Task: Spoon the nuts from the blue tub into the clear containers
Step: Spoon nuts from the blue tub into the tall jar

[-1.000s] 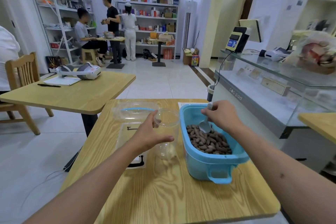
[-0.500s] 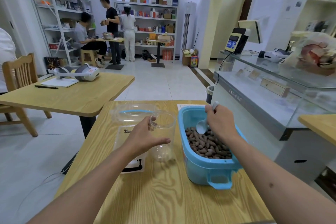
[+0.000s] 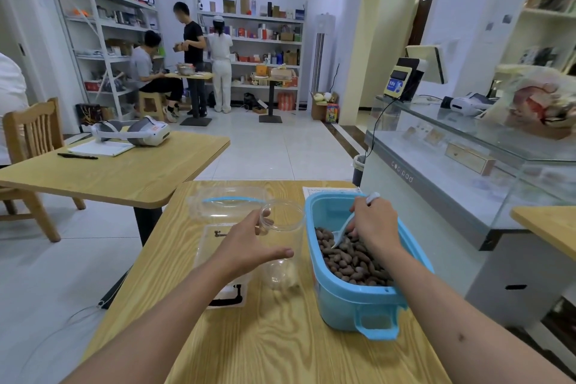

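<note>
Scooping nuts from the blue tub

The right hand [image 3: 372, 225] grips a pale spoon [image 3: 342, 231], its bowl dug into the nuts [image 3: 350, 259] inside the blue tub [image 3: 349, 299] on the bench [image 3: 280, 346]. Just left of the tub, the left hand [image 3: 246, 246] clasps an upright clear container [image 3: 282, 246]; a clear lid [image 3: 230, 203] lies beyond it.

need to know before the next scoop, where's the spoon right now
In the head view the white spoon is inside the blue tub at right, its bowl dug into the nuts, gripped by the right hand.
</note>
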